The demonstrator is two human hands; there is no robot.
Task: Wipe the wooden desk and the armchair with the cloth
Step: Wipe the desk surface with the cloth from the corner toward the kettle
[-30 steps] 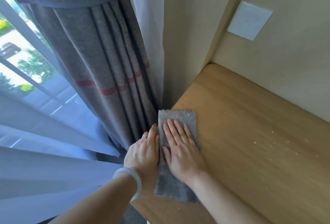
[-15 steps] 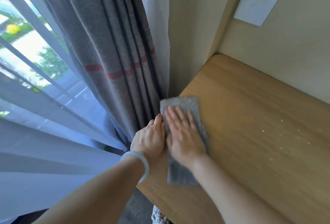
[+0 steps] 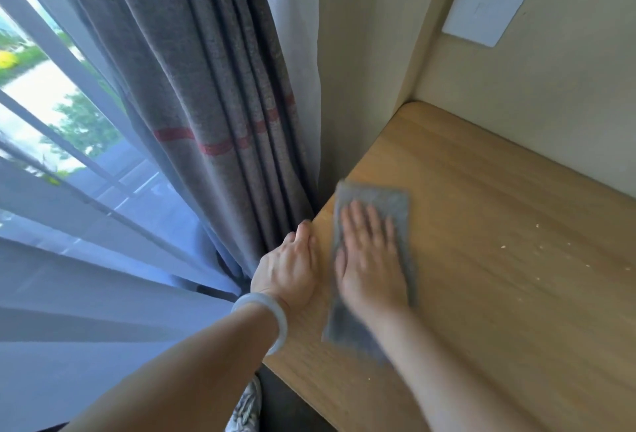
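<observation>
The right hand (image 3: 370,259), grip flat open, presses cloth (image 3: 392,199) onto desk (image 3: 481,276); left hand (image 3: 289,268) rests at its edge, grip hidden.

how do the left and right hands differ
The right hand lies flat, fingers straight, on the grey cloth; the left hand rests on the desk edge beside the curtain. The left wrist wears a white bangle; the right wrist is bare. The right hand is blurred, the left hand sharp. Both sit at the desk's left end.

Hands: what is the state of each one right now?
Left hand: on the desk edge, fingers hidden, cannot tell.
Right hand: open, flat on the cloth.
</observation>
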